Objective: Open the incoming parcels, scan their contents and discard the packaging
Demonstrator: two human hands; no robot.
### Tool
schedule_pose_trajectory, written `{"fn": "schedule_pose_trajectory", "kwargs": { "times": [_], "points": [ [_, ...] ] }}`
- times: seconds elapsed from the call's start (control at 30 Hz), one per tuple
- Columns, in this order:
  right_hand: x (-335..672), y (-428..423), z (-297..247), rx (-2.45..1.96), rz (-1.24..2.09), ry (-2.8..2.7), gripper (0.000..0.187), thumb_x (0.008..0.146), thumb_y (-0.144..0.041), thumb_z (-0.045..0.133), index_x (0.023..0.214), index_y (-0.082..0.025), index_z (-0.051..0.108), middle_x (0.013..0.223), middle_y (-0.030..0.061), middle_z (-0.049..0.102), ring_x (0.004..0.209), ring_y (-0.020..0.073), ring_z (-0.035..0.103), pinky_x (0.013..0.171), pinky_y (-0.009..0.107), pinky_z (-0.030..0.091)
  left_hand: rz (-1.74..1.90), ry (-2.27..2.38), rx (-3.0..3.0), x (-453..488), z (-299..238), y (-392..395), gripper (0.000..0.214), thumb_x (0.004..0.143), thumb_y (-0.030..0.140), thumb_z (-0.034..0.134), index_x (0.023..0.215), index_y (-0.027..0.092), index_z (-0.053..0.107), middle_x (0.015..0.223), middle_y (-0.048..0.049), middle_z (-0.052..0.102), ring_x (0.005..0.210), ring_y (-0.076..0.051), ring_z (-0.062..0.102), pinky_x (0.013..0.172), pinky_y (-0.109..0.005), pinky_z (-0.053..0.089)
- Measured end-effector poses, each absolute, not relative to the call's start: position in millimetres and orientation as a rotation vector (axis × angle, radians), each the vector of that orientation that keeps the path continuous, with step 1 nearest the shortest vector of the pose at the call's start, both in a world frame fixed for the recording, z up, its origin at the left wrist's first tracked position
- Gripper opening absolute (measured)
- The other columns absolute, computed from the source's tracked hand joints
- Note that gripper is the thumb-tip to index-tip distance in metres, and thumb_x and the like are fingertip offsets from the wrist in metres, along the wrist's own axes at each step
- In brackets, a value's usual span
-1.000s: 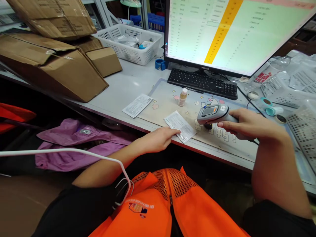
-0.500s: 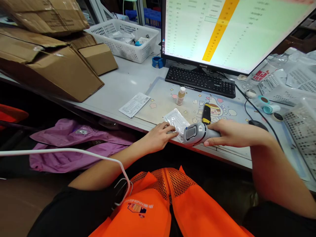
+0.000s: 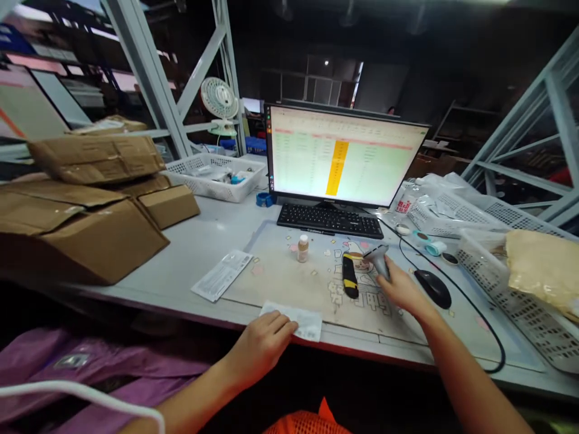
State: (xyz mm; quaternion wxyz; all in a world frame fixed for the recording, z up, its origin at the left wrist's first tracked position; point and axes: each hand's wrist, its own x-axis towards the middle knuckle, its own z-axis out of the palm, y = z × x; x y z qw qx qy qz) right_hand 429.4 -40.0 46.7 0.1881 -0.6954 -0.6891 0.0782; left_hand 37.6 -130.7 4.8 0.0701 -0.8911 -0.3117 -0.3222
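My left hand (image 3: 266, 339) is at the table's front edge, its curled fingers closed on the left end of a flat white packet (image 3: 308, 323). The rest of that packet lies on the desk mat. In my right hand (image 3: 401, 288) is a grey handheld barcode scanner (image 3: 379, 260), held above the mat with its head tilted up to the left. A black and yellow box cutter (image 3: 349, 275) lies just left of the scanner. Farther back stands a small bottle with a white cap (image 3: 303, 248). Another flat white packet (image 3: 222, 275) lies left of the mat.
Cardboard boxes (image 3: 81, 238) are stacked on the left. Behind them is a white basket (image 3: 230, 191) with small items. A monitor (image 3: 303, 163) and a keyboard (image 3: 328, 220) stand at the back. Right are a mouse (image 3: 433, 288), a cable and more baskets (image 3: 511, 301).
The view has tilted up, showing the whole monitor. My right hand has carried the scanner away from the near packet, forward past the box cutter. My left hand stays at the packet, which now lies more sideways.
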Motion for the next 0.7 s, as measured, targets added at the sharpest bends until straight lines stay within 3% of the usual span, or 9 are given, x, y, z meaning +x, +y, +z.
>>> {"fn": "schedule_pose_trajectory", "kwargs": {
  "times": [0.17, 0.23, 0.3, 0.47, 0.57, 0.7],
  "points": [
    [430, -46, -5, -2.057, 0.089, -1.825, 0.083, 0.101, -0.038, 0.046, 0.17, 0.004, 0.026, 0.144, 0.0301, 0.066, 0.133, 0.0412, 0.066, 0.108, 0.053, 0.055, -1.167, -1.275, -2.089, -18, 38, -95, 0.015, 0.107, 0.016, 0.055, 0.115, 0.017, 0.068, 0.104, -0.009, 0.077, 0.098, -0.026, 0.071, 0.092, -0.038, 0.056],
    [449, -49, -8, -1.966, 0.03, -1.876, 0.081, 0.104, -0.045, 0.044, 0.17, 0.0, 0.031, 0.142, 0.0265, 0.068, 0.132, 0.0392, 0.066, 0.11, 0.053, 0.055, -0.998, -1.531, -1.882, -50, 36, -76, 0.026, 0.109, 0.025, 0.048, 0.109, 0.015, 0.072, 0.103, -0.013, 0.077, 0.096, -0.032, 0.069, 0.087, -0.044, 0.056],
    [484, -50, -2, -1.877, -0.109, -1.867, 0.073, 0.105, -0.051, 0.045, 0.165, -0.01, 0.046, 0.148, 0.0207, 0.067, 0.138, 0.0366, 0.063, 0.117, 0.053, 0.051, -0.804, -1.79, -1.8, -78, 22, -60, 0.041, 0.108, 0.032, 0.039, 0.107, 0.013, 0.075, 0.107, -0.0173, 0.078, 0.099, -0.037, 0.068, 0.084, -0.048, 0.055],
    [575, -60, 8, -1.933, -0.414, -1.645, 0.059, 0.097, -0.053, 0.057, 0.15, -0.029, 0.066, 0.16, 0.0122, 0.059, 0.151, 0.041, 0.051, 0.125, 0.063, 0.044, -0.471, -2.161, -1.924, -107, -27, -40, 0.076, 0.099, 0.056, 0.031, 0.128, 0.002, 0.077, 0.144, -0.0236, 0.069, 0.128, -0.045, 0.061, 0.108, -0.054, 0.051],
    [595, -67, -5, -1.963, -0.406, -1.619, 0.061, 0.094, -0.055, 0.06, 0.148, -0.029, 0.068, 0.158, 0.0124, 0.06, 0.149, 0.0416, 0.052, 0.122, 0.064, 0.048, -0.422, -2.236, -1.946, -107, -35, -37, 0.091, 0.096, 0.065, 0.027, 0.138, -0.001, 0.072, 0.153, -0.0225, 0.065, 0.132, -0.045, 0.058, 0.116, -0.053, 0.046],
    [604, -62, -31, -1.904, -0.361, -1.693, 0.062, 0.099, -0.052, 0.054, 0.155, -0.024, 0.062, 0.162, 0.0121, 0.057, 0.145, 0.0341, 0.059, 0.122, 0.054, 0.052, -0.526, -2.149, -1.941, -92, -21, -32, 0.082, 0.095, 0.06, 0.031, 0.133, 0.001, 0.075, 0.149, -0.0237, 0.067, 0.127, -0.046, 0.061, 0.115, -0.058, 0.047]
  ]
}}
